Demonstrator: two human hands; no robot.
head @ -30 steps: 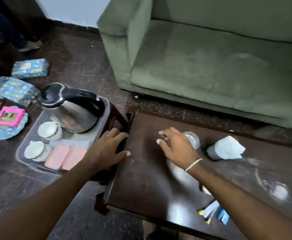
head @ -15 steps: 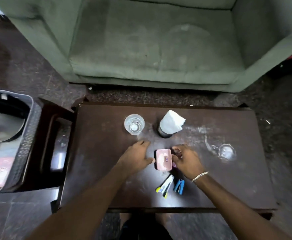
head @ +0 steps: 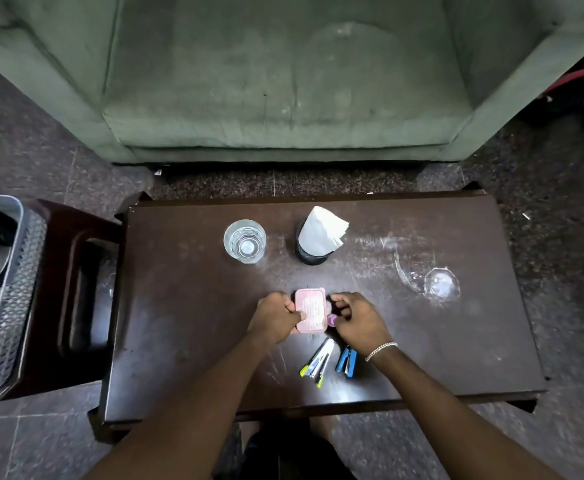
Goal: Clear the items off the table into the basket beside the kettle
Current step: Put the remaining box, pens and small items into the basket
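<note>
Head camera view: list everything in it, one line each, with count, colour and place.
table: one, dark brown, centre
drinking glass: one, clear, far left of table
napkin holder: one, black, white napkins, beside glass
pink case: one, between both hands
purple piece: one, small, at right fingers
pens: few, yellow-tipped, near edge
stapler: one, blue, beside pens
basket: one, grey, left
sofa: one, green, behind
left hand: grips case
right hand: pinches purple piece
</note>
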